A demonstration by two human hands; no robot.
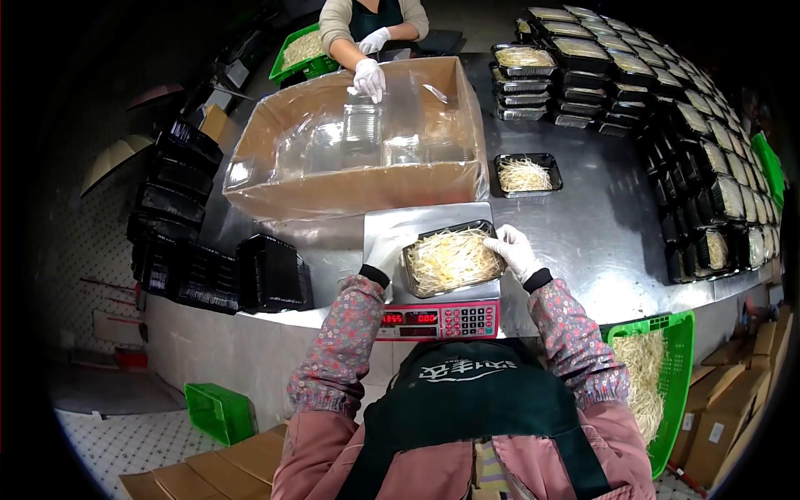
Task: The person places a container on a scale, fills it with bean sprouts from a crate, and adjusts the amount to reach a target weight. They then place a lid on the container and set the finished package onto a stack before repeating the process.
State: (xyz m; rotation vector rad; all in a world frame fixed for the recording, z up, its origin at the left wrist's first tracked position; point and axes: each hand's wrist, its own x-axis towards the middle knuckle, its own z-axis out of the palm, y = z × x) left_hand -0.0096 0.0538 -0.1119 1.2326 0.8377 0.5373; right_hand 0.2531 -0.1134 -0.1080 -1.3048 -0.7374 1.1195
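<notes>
A black tray of bean sprouts [454, 260] is on the metal plate of a red-fronted scale [437, 321], slightly tilted. My right hand [514, 251], gloved in white, pinches the tray's right edge and the sprouts there. At the tray's left side is my left hand [390, 252], also in a white glove; its fingers are partly hidden, and it seems to touch the tray's edge. Red digits glow on the scale's display. Behind and to the right, another filled tray [525, 175] lies on the metal table [575, 225].
A large carton [358, 187] lined with plastic holds clear lids; a co-worker's gloved hand [369, 80] reaches into it. Empty black trays [271, 271] stand left. Stacks of filled trays [583, 62] line the right. A green crate [677, 383] of sprouts is at the lower right.
</notes>
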